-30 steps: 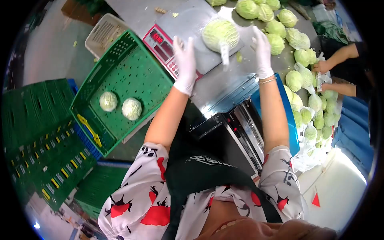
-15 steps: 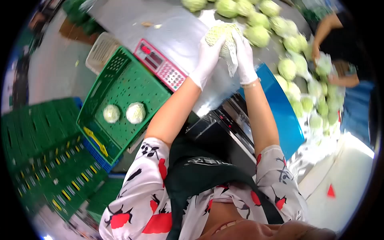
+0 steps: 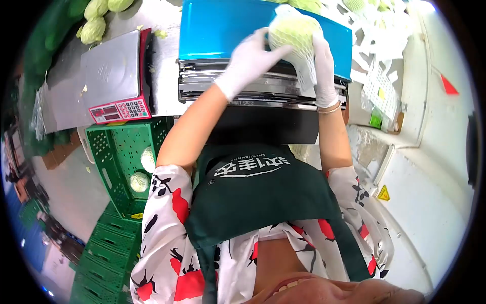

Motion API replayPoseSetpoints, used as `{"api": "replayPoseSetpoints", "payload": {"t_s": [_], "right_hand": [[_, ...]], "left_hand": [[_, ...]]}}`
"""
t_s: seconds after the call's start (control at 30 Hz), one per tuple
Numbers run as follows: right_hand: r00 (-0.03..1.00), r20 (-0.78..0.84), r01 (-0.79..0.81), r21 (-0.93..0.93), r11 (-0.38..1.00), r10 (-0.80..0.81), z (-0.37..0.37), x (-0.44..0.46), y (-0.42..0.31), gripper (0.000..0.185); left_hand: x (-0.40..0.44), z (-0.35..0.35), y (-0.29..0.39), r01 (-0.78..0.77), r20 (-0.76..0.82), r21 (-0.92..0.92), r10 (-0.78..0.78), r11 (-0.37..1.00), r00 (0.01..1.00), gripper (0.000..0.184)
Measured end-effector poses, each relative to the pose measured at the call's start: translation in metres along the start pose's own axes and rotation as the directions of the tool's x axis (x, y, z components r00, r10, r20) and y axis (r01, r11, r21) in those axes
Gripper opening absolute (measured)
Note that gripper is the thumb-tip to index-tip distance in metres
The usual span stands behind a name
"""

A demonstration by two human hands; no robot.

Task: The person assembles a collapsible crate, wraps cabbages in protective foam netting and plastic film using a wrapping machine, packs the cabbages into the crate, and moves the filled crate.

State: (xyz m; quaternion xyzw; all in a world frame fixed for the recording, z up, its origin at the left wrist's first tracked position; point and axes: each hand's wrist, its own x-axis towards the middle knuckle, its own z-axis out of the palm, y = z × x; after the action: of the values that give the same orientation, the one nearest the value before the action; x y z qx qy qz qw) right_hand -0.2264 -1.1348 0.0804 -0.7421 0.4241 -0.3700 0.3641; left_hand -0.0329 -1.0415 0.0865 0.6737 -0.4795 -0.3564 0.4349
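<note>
A pale green cabbage (image 3: 293,33) in a white foam net is held up between my two gloved hands. My left hand (image 3: 255,58) presses on its left side, with the thumb stretched under the cabbage. On the other side, my right hand (image 3: 324,68) grips the cabbage and net, palm turned inward. The loose tail of the foam net (image 3: 305,73) hangs down between the hands. Just beneath them is a machine with a blue top plate (image 3: 223,33) and a metal front bar (image 3: 217,81).
To the left stands a red scale (image 3: 111,68) with a steel pan. A green crate (image 3: 109,152) holding netted cabbages sits below it, above stacked green crates (image 3: 104,258). Bare cabbages (image 3: 93,29) lie at the upper left, and white foam nets (image 3: 382,38) at the upper right.
My view has turned to the right, and both hands have carried the netted cabbage from over the metal table to above the blue-topped machine.
</note>
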Motion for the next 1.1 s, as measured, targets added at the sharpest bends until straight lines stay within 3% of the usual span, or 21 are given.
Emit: {"api": "replayPoseSetpoints", "payload": {"t_s": [0.07, 0.13, 0.2, 0.27, 0.33, 0.43, 0.53, 0.57, 0.63, 0.7, 0.73, 0.77, 0.8, 0.83, 0.87, 0.9, 0.93, 0.97, 1.03, 1.07, 1.1], "right_hand": [[0.982, -0.046, -0.171, 0.207, 0.963, 0.184, -0.013, -0.003, -0.026, 0.045], [0.968, -0.234, -0.127, -0.124, 0.984, 0.095, -0.043, -0.026, -0.035, 0.05], [0.941, -0.326, -0.124, -0.575, 0.809, -0.088, -0.07, -0.058, -0.016, 0.055], [0.962, -0.266, -0.241, -0.725, 0.645, 0.061, -0.068, -0.088, 0.008, 0.058], [0.97, -0.233, -0.237, -0.829, 0.507, 0.072, -0.048, -0.105, 0.022, 0.06], [0.963, -0.27, -0.228, -0.836, 0.499, -0.012, -0.027, -0.095, 0.021, 0.046], [0.958, -0.114, -0.283, -0.26, 0.923, 0.262, -0.07, -0.091, 0.036, 0.029], [0.941, -0.036, -0.33, 0.134, 0.934, 0.338, -0.082, -0.094, -0.003, 0.019], [0.87, 0.176, -0.481, 0.104, 0.87, 0.46, -0.12, -0.099, -0.074, 0.019], [0.807, 0.406, -0.448, -0.053, 0.892, 0.429, -0.163, -0.099, -0.101, 0.018], [0.816, 0.54, -0.344, 0.166, 0.924, 0.207, -0.186, -0.097, -0.1, 0.019], [0.792, 0.61, -0.257, 0.39, 0.884, -0.04, -0.201, -0.092, -0.099, 0.02], [0.825, 0.565, -0.219, 0.305, 0.927, 0.009, -0.206, -0.076, -0.11, 0.028], [0.855, 0.516, -0.186, 0.214, 0.959, 0.051, -0.211, -0.054, -0.125, 0.036], [0.897, 0.441, -0.111, 0.167, 0.98, 0.027, -0.198, -0.033, -0.124, 0.048], [0.932, 0.362, -0.044, 0.107, 0.993, 0.002, -0.184, -0.013, -0.123, 0.06], [0.962, 0.259, 0.062, 0.08, 0.995, -0.081, -0.151, 0.013, -0.112, 0.077], [0.908, 0.378, 0.213, -0.039, 0.976, -0.183, -0.127, 0.033, -0.087, 0.093], [0.784, 0.528, 0.475, -0.173, 0.863, -0.326, -0.073, 0.056, -0.026, 0.114], [0.736, 0.556, 0.574, -0.208, 0.792, -0.387, -0.054, 0.065, -0.007, 0.12], [0.766, 0.572, 0.44, -0.135, 0.888, -0.293, -0.048, 0.074, -0.006, 0.119]], "left_hand": [[-0.017, -0.02, -0.015, -0.009, -0.187, 0.06, 0.02, 0.998, 0.982, 0.087], [-0.051, -0.051, -0.02, -0.067, -0.371, 0.36, 0.209, 0.931, 0.905, 0.086], [-0.087, -0.073, -0.046, 0.073, -0.33, 0.772, 0.3, 0.631, 0.895, 0.077], [-0.111, -0.066, -0.05, 0.159, -0.299, 0.846, 0.207, 0.509, 0.932, 0.075], [-0.114, -0.044, -0.058, 0.168, -0.336, 0.864, 0.295, 0.474, 0.895, 0.076], [-0.106, -0.03, -0.073, 0.082, -0.376, 0.573, 0.172, 0.816, 0.911, 0.069], [-0.106, -0.033, -0.061, -0.048, -0.335, 0.316, 0.159, 0.947, 0.929, 0.048], [-0.109, -0.04, -0.053, -0.075, -0.197, 0.19, 0.113, 0.979, 0.974, 0.04], [-0.124, -0.065, -0.028, -0.108, 0.102, 0.016, 0.106, 0.994, 0.989, 0.025], [-0.134, -0.103, 0.017, -0.094, 0.367, -0.151, 0.144, 0.984, 0.919, 0.019], [-0.135, -0.121, 0.036, -0.027, 0.476, -0.265, 0.155, 0.964, 0.866, 0.019], [-0.132, -0.135, 0.054, -0.037, 0.471, -0.362, 0.217, 0.932, 0.855, 0.025], [-0.126, -0.143, 0.066, -0.04, 0.462, -0.454, 0.274, 0.89, 0.844, 0.034], [-0.109, -0.141, 0.07, -0.157, 0.348, -0.438, 0.328, 0.885, 0.879, 0.065], [-0.091, -0.115, 0.093, -0.125, 0.084, -0.553, 0.205, 0.824, 0.975, 0.109], [-0.053, -0.115, 0.077, -0.327, 0.116, -0.233, 0.361, 0.916, 0.925, 0.134], [-0.023, -0.106, 0.061, -0.411, 0.131, 0.048, 0.402, 0.911, 0.906, 0.142], [0.005, -0.09, 0.042, -0.392, 0.165, 0.182, 0.365, 0.902, 0.916, 0.145], [0.048, -0.051, 0.002, -0.538, 0.281, 0.242, 0.472, 0.807, 0.836, 0.142], [0.054, -0.036, 0.004, -0.487, 0.36, 0.32, 0.371, 0.813, 0.856, 0.138], [0.055, -0.028, 0.013, -0.367, 0.331, 0.212, 0.286, 0.906, 0.899, 0.135]]}}
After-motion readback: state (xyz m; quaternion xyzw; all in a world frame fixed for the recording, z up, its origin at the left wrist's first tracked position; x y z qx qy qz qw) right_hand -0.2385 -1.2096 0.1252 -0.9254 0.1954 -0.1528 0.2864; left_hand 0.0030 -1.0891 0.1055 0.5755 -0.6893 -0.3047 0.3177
